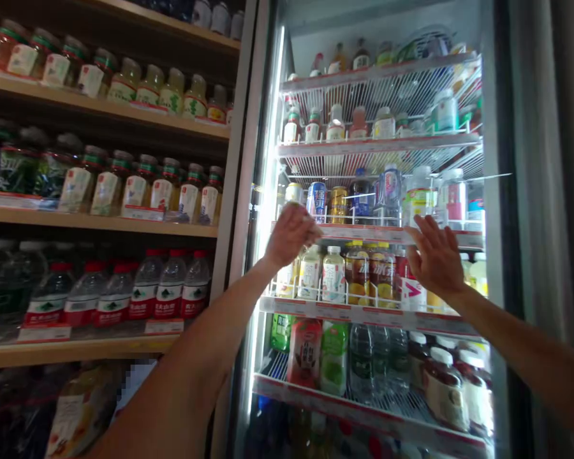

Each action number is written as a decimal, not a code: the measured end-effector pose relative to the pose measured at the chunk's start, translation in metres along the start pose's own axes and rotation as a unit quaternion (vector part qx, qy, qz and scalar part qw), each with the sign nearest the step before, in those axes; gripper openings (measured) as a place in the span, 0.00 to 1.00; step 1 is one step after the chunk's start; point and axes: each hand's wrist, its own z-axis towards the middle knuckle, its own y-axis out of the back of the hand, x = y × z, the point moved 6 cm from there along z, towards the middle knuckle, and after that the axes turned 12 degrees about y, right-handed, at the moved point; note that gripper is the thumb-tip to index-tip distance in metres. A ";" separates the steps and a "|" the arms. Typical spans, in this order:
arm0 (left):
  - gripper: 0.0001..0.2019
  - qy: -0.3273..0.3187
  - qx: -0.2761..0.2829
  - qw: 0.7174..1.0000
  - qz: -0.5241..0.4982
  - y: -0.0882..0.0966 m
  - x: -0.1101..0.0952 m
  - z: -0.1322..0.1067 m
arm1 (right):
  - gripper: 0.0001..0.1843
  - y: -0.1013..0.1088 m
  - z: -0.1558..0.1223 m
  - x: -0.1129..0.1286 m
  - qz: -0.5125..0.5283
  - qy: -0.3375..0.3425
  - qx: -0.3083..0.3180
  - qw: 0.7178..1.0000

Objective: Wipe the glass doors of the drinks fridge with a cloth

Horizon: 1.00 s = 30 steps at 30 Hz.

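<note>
Well left of the left hand, clear plastic bottles with red caps and red-and-white labels stand on a pale wooden shelf. The left hand is blurred, its fingers loosely extended rightward; nothing is seen in it. Just above and right of its knuckles, a blue-and-white cylindrical metal can stands on a white wire cooler shelf, long axis vertical, top up; the left hand is the nearer. A gold cylindrical can stands beyond it. The right hand is open, fingers spread and pointing up-left, holding nothing visible. Directly above its fingertips, a clear plastic bottle with a yellow-green label stands upright, cap up, nearer this hand. Contact with either item cannot be determined.
</note>
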 end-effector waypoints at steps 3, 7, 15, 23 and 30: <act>0.19 0.123 -0.076 0.989 0.022 0.006 0.017 -0.002 | 0.23 0.000 -0.001 -0.001 -0.001 -0.006 -0.010 1.000; 0.17 -0.085 0.041 0.996 0.002 -0.007 -0.003 -0.012 | 0.22 -0.001 -0.001 -0.001 0.010 0.006 -0.010 1.000; 0.19 0.092 -0.052 0.994 0.033 0.004 0.025 -0.019 | 0.23 -0.002 -0.002 -0.002 0.017 -0.014 0.004 1.000; 0.19 0.127 -0.087 0.988 0.007 0.001 0.016 -0.014 | 0.21 -0.001 -0.001 -0.001 -0.005 -0.005 -0.010 1.000; 0.18 -0.199 0.006 0.980 -0.027 -0.018 -0.037 -0.026 | 0.21 -0.002 -0.002 -0.002 0.003 0.011 -0.007 1.000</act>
